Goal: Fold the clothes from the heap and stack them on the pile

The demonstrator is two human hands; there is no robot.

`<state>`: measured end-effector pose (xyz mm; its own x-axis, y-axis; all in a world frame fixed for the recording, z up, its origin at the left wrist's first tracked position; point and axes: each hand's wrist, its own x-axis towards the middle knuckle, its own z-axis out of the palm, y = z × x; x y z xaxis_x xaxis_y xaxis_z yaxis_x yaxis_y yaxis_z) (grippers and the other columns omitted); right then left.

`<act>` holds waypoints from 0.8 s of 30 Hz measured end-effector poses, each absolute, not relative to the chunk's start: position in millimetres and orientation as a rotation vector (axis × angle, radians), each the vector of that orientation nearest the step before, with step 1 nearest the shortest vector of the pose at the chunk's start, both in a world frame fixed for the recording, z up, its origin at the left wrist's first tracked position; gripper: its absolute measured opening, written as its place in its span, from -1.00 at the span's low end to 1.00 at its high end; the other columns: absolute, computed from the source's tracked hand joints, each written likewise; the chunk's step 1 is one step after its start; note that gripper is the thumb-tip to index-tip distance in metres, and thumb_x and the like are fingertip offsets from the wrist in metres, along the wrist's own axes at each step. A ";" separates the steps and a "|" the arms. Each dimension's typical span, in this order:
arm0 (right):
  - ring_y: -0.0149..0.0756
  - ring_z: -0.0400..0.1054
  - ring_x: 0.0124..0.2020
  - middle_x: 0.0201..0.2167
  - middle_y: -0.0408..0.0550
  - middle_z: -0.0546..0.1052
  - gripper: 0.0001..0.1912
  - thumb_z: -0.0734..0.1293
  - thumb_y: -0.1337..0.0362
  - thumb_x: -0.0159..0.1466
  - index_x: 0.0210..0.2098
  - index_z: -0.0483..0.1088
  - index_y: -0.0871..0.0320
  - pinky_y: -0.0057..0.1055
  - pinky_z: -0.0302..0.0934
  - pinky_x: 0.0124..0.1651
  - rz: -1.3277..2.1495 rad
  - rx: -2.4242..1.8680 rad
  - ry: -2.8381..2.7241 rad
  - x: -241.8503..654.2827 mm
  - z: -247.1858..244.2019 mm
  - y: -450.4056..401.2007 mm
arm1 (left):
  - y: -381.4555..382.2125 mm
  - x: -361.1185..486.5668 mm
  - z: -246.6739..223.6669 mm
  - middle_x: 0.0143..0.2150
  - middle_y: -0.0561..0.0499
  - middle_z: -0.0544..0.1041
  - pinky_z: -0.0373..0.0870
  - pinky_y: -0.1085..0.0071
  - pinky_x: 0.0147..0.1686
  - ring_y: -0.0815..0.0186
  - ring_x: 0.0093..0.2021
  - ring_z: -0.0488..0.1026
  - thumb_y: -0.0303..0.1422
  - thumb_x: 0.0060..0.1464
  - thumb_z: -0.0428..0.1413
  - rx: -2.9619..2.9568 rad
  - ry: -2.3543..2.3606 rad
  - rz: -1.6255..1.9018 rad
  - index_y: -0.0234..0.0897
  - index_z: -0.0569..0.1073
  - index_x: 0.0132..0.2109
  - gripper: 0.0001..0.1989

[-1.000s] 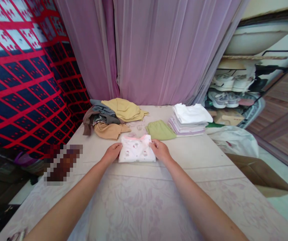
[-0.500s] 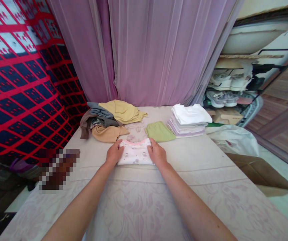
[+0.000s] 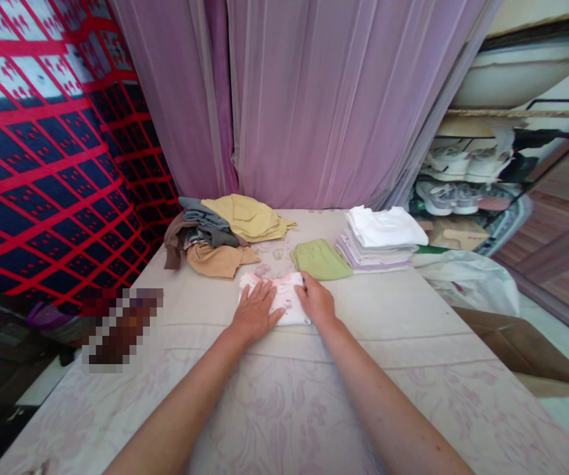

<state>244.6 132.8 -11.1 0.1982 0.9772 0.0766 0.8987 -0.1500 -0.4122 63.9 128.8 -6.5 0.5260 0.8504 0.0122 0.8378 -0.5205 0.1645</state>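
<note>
A small white shirt (image 3: 292, 305) with a pink neckline and a scattered print lies folded on the bed cover. Flat on its left half rests my left hand (image 3: 255, 310), palm down with the fingers apart. My right hand (image 3: 318, 300) pinches the shirt's right edge, thumb on top and the other fingers mostly hidden behind. Just beyond it, green shorts (image 3: 320, 258) lie folded beside a neat stack of folded clothes topped by a white garment (image 3: 386, 226).
A loose heap of clothes, including a yellow garment (image 3: 245, 216) and a tan one (image 3: 220, 260), lies at the back left. A purple curtain (image 3: 314, 99) hangs behind the bed. To the right are a shoe rack with sneakers (image 3: 447, 198) and an open cardboard box (image 3: 517, 343).
My left hand has let go of the shirt's left edge and moved right, onto its top, with the fingers spread. The right hand still holds the right edge. The view has shifted slightly.
</note>
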 end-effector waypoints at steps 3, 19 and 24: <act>-0.23 0.33 -0.01 0.03 0.03 0.44 -0.54 0.11 0.21 0.32 0.19 0.21 0.11 -0.37 0.17 -0.02 0.202 -2.126 -1.719 247.0 -6.9 130.4 | 130.6 63.1 -14.7 0.38 -0.14 0.03 -0.27 -0.02 0.29 0.08 0.38 -0.13 0.00 0.23 -0.24 2.614 1.459 0.109 -0.30 0.10 0.32 -0.34; -0.22 -0.25 0.36 0.37 -0.02 -0.04 -0.44 -0.03 0.13 0.36 0.30 0.03 0.14 0.01 -0.31 0.30 0.295 -2.033 -2.175 222.3 -13.8 117.4 | 150.4 47.9 0.0 0.37 -0.12 0.06 -0.09 0.11 0.28 0.12 0.37 -0.07 -0.14 0.19 -0.10 2.475 1.525 0.242 -0.29 0.17 0.29 -0.42; -0.21 -0.20 0.36 0.35 0.00 0.02 -0.46 0.00 0.14 0.36 0.28 0.08 0.13 0.00 -0.42 0.32 0.187 -1.884 -2.214 210.6 -3.2 113.3 | 150.6 35.2 -0.4 0.35 -0.11 0.11 -0.21 0.02 0.29 0.08 0.36 -0.06 -0.18 0.17 -0.09 2.567 1.607 0.208 -0.25 0.20 0.27 -0.45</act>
